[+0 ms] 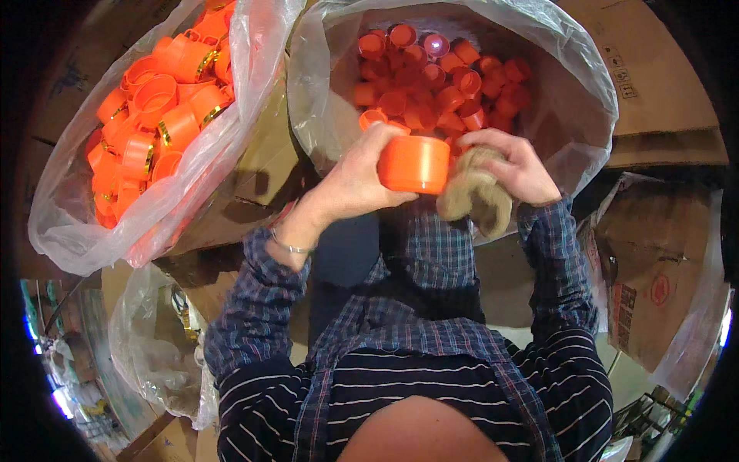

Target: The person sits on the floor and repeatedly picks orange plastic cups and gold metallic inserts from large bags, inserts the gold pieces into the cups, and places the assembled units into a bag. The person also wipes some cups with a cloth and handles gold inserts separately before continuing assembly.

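Observation:
My left hand grips an orange plastic cup-shaped piece, thumb and fingers around its left side. It is tilted on its side over the near rim of a box. In my right hand is a bunched tan cloth, close to the right end of the orange piece. The fingers of that hand curl over the cloth, and part of it hangs below them. Just beyond my hands, many orange cup-shaped pieces lie loose in a plastic-lined box.
On the left, a see-through plastic bag holds a heap of orange pieces, several with gold bands. Cardboard boxes stand at the right and far right. Another plastic bag hangs at the lower left.

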